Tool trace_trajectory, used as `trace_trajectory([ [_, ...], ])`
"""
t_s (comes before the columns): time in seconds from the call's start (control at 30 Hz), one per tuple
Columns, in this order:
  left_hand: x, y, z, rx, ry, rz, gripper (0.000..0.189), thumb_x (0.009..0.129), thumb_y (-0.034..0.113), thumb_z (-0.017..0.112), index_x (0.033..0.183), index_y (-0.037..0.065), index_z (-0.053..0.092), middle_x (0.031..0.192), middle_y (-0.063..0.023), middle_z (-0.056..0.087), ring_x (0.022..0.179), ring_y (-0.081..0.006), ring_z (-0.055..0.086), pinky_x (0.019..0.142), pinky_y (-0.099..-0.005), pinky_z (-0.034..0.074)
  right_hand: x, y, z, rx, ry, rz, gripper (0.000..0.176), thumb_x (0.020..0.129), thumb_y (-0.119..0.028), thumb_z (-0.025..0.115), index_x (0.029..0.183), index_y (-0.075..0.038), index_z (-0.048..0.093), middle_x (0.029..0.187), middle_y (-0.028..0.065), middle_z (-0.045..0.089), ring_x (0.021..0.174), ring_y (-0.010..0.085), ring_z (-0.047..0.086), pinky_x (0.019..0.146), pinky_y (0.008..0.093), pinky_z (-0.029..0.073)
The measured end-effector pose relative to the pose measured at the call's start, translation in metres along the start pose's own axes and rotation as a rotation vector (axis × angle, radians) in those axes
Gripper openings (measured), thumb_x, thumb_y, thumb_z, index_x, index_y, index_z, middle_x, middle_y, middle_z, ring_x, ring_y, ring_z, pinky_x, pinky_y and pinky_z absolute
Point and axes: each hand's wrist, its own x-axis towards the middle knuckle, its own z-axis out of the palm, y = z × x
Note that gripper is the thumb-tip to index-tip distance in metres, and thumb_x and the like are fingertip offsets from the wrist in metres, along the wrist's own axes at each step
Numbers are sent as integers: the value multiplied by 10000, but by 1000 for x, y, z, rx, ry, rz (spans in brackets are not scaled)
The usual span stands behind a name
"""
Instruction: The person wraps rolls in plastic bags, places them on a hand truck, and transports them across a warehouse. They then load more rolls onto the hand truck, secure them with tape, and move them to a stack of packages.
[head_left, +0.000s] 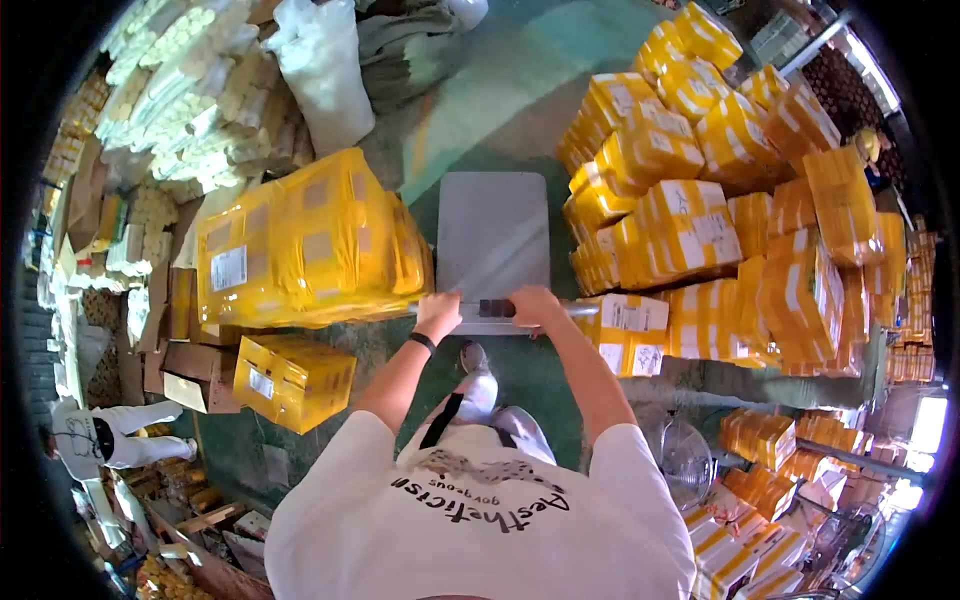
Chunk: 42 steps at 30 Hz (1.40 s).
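Observation:
In front of me is a platform trolley with a flat grey deck (493, 225). Its metal push handle (583, 310) runs crosswise near my waist, with a dark sleeve (495, 308) around its middle. My left hand (438, 316) is closed around the handle left of that sleeve. Just right of it, my right hand (535, 306) grips the same bar. Nothing lies on the visible part of the deck. Close to my left hand stands a large yellow-taped bundle of cartons (310, 240).
Yellow-and-white taped cartons (685, 225) are piled along the right. A smaller yellow-wrapped box (295, 380) sits at left, below the big bundle. White sacks (325, 75) and stacked rolls (190, 90) fill the upper left. Another person (130, 435) is at far left; a fan (685, 460) stands right.

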Motion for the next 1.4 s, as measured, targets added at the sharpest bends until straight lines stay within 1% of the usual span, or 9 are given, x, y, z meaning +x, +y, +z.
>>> trace_trajectory([
  [0.4, 220, -59, -19, 38, 286, -161, 67, 708, 116, 574, 767, 110, 606, 661, -104, 611, 671, -293, 611, 555, -428, 448, 204, 107, -152, -191, 58, -43, 320, 648, -263, 579, 934, -137, 644, 853, 161, 636, 829, 339, 609, 722, 437, 489],
  [0.63, 357, -110, -81, 59, 146, -455, 125, 753, 89, 502, 838, 117, 588, 822, -75, 609, 846, -283, 547, 780, -405, 369, 364, 160, -228, -213, 111, -154, 275, 639, -244, 604, 873, -110, 654, 836, 165, 634, 811, 340, 609, 712, 435, 485],
  [0.77, 422, -159, -68, 135, 306, -453, 96, 744, 95, 525, 821, 102, 581, 812, -100, 603, 877, -276, 540, 795, -409, 377, 419, 160, -286, -195, 115, -162, 262, 637, -224, 608, 871, -115, 652, 832, 160, 635, 799, 338, 609, 713, 433, 486],
  [0.9, 481, -193, -106, -8, 65, -482, 257, 758, 42, 571, 1014, 59, 555, 928, -136, 592, 952, -315, 513, 857, -448, 362, 476, 169, -328, -199, 78, -159, 288, 639, -234, 612, 900, -118, 647, 822, 152, 638, 796, 334, 611, 715, 432, 487],
  [1.0, 516, -226, -108, -9, 121, -422, 271, 731, 23, 568, 999, 64, 554, 882, -125, 594, 931, -308, 518, 825, -428, 361, 511, 172, -343, -186, -30, -68, 317, 641, -250, 615, 929, -121, 645, 816, 147, 641, 798, 328, 615, 711, 432, 488],
  [1.03, 526, -235, -120, -16, 149, -408, 173, 695, 66, 561, 864, 105, 569, 762, -90, 602, 859, -268, 550, 796, -381, 366, 529, 167, -358, -195, -68, -35, 327, 642, -256, 614, 939, -123, 644, 815, 146, 641, 799, 325, 617, 708, 432, 489],
  [1.13, 557, -273, -124, -31, 217, -351, 191, 687, 52, 566, 871, 101, 560, 761, -83, 601, 846, -269, 551, 786, -384, 364, 563, 170, -362, -282, 118, -107, 327, 655, -253, 593, 953, -131, 645, 822, 141, 645, 805, 317, 622, 722, 436, 487],
  [1.17, 567, -285, -128, -65, 211, -308, 197, 678, 44, 570, 868, 95, 557, 760, -85, 599, 831, -269, 553, 788, -386, 364, 573, 165, -376, -225, -12, -39, 321, 669, -258, 577, 957, -134, 643, 825, 141, 645, 805, 322, 621, 738, 441, 481],
  [1.4, 663, -390, -149, 7, 270, -252, 187, 646, 136, 626, 828, 139, 583, 758, -57, 604, 854, -234, 565, 804, -379, 373, 688, 177, -376, 187, 115, -59, 280, 706, -256, 572, 909, -74, 633, 830, 191, 625, 796, 378, 601, 686, 457, 473],
])
